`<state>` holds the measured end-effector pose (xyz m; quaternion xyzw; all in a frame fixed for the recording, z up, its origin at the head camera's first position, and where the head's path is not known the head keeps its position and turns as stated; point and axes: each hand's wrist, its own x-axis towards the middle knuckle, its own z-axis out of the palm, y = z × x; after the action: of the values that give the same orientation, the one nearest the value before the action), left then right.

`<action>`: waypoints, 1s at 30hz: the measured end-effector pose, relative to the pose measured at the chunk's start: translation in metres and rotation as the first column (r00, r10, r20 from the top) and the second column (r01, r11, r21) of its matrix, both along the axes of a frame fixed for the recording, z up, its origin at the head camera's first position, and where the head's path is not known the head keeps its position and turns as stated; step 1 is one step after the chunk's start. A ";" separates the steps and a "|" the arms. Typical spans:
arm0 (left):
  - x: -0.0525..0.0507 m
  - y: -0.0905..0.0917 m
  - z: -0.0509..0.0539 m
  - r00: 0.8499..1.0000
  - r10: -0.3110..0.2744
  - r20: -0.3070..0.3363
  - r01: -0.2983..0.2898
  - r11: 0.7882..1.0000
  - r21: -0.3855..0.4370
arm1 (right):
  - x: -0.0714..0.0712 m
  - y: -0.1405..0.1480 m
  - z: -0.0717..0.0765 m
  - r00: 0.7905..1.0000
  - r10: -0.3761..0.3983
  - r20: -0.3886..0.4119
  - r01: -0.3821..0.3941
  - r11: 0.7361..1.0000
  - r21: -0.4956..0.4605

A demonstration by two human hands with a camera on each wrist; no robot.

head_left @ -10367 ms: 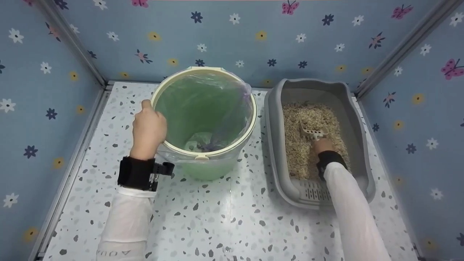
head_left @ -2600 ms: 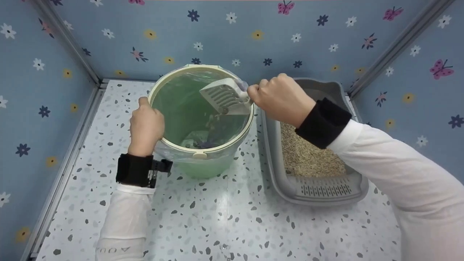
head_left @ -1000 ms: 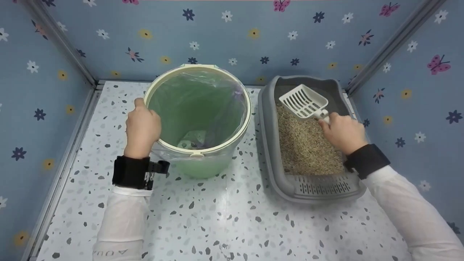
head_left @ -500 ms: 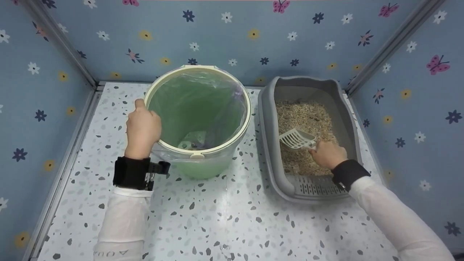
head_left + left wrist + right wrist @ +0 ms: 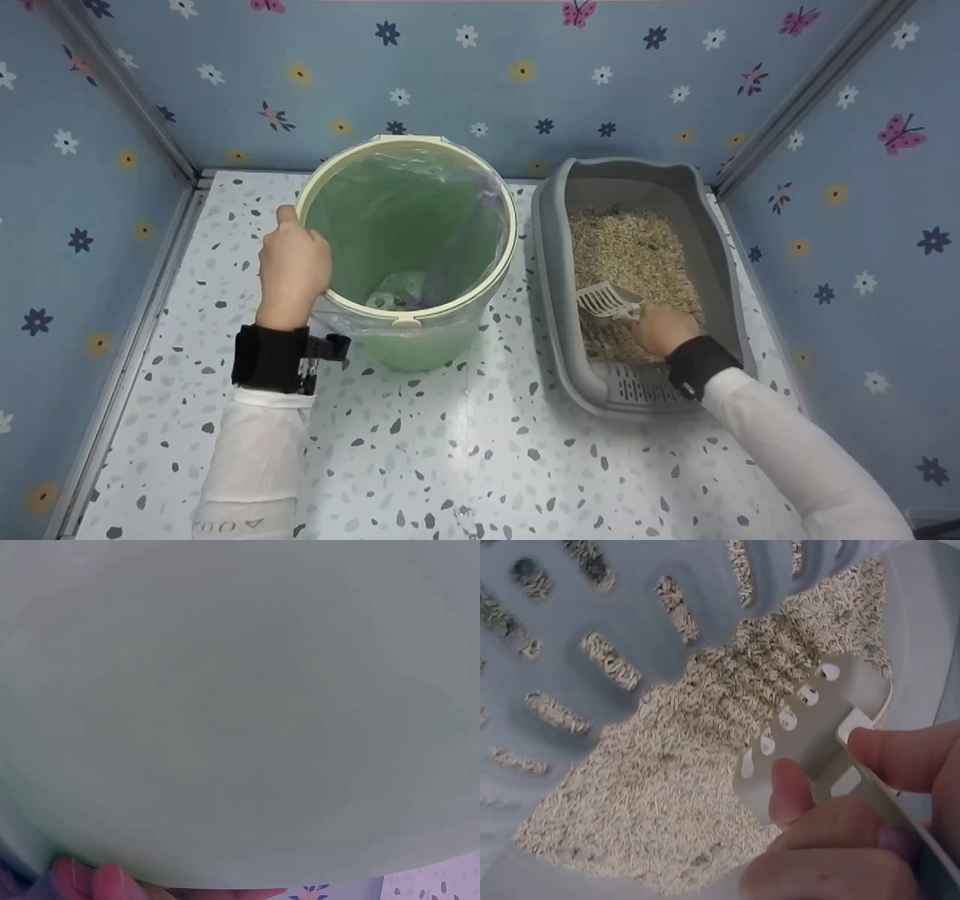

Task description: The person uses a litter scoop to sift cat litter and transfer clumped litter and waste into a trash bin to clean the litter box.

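Observation:
My left hand grips the left rim of a green bin lined with a clear plastic bag. In the left wrist view the bin's pale wall fills nearly everything, with fingertips at the lower edge. My right hand holds a slotted litter scoop by its handle, inside the grey litter box. The scoop's head lies low at the left wall, down at the pellet litter. In the right wrist view thumb and fingers wrap the handle; the scoop's front part is hidden.
The bin and litter box stand side by side on a speckled white floor, a narrow gap between them. Flower-patterned walls enclose the back and both sides. The box's front has a perforated ledge.
Earlier the scoop tipped litter clumps into the bin. It then returned above the litter box and has since moved down and toward the box's front left. The left hand keeps its grip.

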<state>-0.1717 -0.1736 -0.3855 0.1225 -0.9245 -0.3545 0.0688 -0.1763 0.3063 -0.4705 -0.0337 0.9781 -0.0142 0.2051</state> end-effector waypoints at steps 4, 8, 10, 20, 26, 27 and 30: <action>0.000 -0.001 0.000 1.000 0.003 0.009 -0.003 1.000 -0.001 | -0.006 -0.006 -0.004 1.000 0.002 0.009 -0.002 0.999 -0.033; 0.000 -0.001 0.000 1.000 0.003 0.014 -0.003 1.000 -0.005 | -0.014 -0.011 -0.004 0.998 -0.031 0.046 0.033 0.999 -0.042; 0.000 -0.001 0.000 1.000 0.003 0.014 -0.003 1.000 -0.003 | -0.018 -0.013 -0.004 0.997 -0.050 0.059 0.053 0.998 -0.044; 0.000 -0.001 0.001 0.999 0.004 0.043 -0.004 1.000 0.010 | -0.033 -0.020 -0.008 0.993 -0.089 0.078 0.094 0.993 -0.064; 0.000 -0.001 0.001 1.000 -0.005 0.022 0.005 1.000 0.009 | -0.044 -0.023 -0.011 0.987 -0.129 0.094 0.135 0.989 -0.055; 0.000 -0.001 0.001 1.000 -0.007 0.019 0.006 1.000 0.007 | -0.045 -0.023 -0.012 0.986 -0.135 0.093 0.141 0.988 -0.064; 0.000 0.000 0.001 1.000 -0.007 0.015 0.007 1.000 0.005 | -0.048 -0.024 -0.013 0.985 -0.151 0.087 0.158 0.984 -0.081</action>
<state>-0.1715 -0.1731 -0.3840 0.1219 -0.9244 -0.3562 0.0605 -0.2243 0.2826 -0.4839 0.0341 0.9670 -0.0743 0.2412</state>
